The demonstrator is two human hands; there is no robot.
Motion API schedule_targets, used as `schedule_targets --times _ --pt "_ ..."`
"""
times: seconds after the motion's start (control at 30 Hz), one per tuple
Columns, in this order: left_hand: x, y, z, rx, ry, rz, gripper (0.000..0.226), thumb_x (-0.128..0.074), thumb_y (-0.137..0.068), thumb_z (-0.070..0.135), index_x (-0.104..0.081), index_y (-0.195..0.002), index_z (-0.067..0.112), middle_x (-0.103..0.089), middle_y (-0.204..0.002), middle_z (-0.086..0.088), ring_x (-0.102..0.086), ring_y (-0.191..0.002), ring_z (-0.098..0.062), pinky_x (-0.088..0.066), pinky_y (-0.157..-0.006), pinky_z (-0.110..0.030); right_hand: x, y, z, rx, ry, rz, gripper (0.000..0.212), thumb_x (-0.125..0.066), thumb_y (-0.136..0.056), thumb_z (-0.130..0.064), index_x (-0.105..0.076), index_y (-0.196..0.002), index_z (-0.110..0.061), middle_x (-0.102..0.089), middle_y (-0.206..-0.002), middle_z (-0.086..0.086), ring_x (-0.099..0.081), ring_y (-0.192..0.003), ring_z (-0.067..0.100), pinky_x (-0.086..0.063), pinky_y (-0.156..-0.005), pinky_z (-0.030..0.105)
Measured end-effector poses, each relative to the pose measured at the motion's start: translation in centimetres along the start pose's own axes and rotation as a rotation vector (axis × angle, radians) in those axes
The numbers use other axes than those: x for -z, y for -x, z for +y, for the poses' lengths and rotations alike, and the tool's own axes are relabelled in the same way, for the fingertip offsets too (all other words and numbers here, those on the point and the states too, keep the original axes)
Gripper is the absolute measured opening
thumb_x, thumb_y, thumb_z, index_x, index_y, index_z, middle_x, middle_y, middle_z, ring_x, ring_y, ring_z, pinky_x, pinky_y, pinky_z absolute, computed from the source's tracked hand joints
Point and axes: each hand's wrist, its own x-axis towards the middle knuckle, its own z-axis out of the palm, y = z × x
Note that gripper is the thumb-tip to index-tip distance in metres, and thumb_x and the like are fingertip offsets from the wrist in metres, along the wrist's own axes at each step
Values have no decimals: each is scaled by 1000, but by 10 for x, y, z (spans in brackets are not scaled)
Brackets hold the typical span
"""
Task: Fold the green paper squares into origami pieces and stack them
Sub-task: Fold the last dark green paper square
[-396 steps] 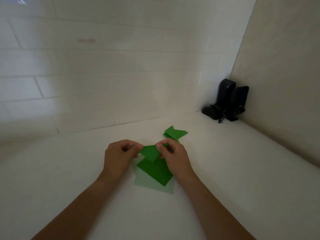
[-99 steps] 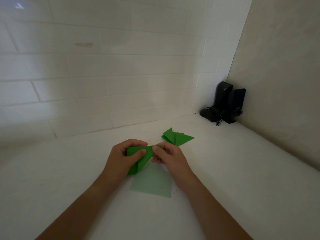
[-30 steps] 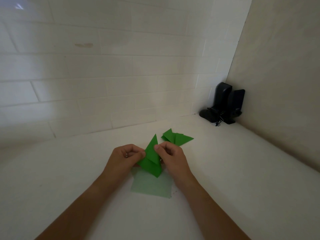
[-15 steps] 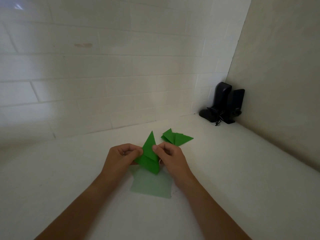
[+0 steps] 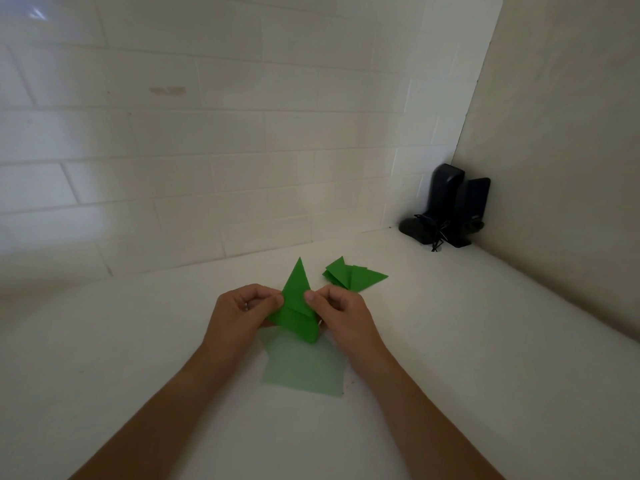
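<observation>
Both hands, left point(image 5: 242, 311) and right point(image 5: 341, 311), pinch the green piece point(image 5: 296, 306), now raised to a tall point; folding nears done, stacking on the far pile point(image 5: 351, 275) comes next

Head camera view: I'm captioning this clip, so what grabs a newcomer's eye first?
The bright green folded paper, pinched between the left hand and right hand at centre. Behind it to the right lies a pile of folded green pieces; a pale green sheet lies flat below.
</observation>
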Motion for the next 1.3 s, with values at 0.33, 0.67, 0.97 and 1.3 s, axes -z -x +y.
schedule_targets --times 0.33,0.67,0.97,1.3 --pt "0 -2 -4 19 26 29 9 -68 -94 2 -76 -96 -1 -78 -89 -20 -77 -85 -32 -64 -78 -30 -1 -1 3 9 66 15 22 -72 -98 -26 -73 -76 -20 -71 -72 -5 -61 -67 6 -49 -67 30" --pt "2 -5 -3 2 49 102 9 -67 -94 0 -76 -96 -2 -78 -89 -19 -77 -84 -27 -63 -76 -27 0 0 2 6 77 -11 15 -69 -100 -23 -77 -90 -14 -73 -75 -4 -66 -68 6 -51 -69 24" --pt "0 -5 -4 13 -23 93 5 -68 -96 7 -73 -96 5 -71 -74 2 -67 -75 -10 -57 -78 -32 1 -1 2 -2 147 -78 17 -70 -98 -20 -73 -83 -16 -71 -71 -3 -63 -64 10 -51 -67 26" --pt "1 0 0 -7 27 29 10 -72 -93 10 -79 -94 3 -78 -89 -15 -75 -84 -23 -62 -84 -31 -1 5 -3 -13 167 -150 16 -68 -97 -31 -71 -87 -18 -71 -88 9 -61 -78 11 -49 -73 33"
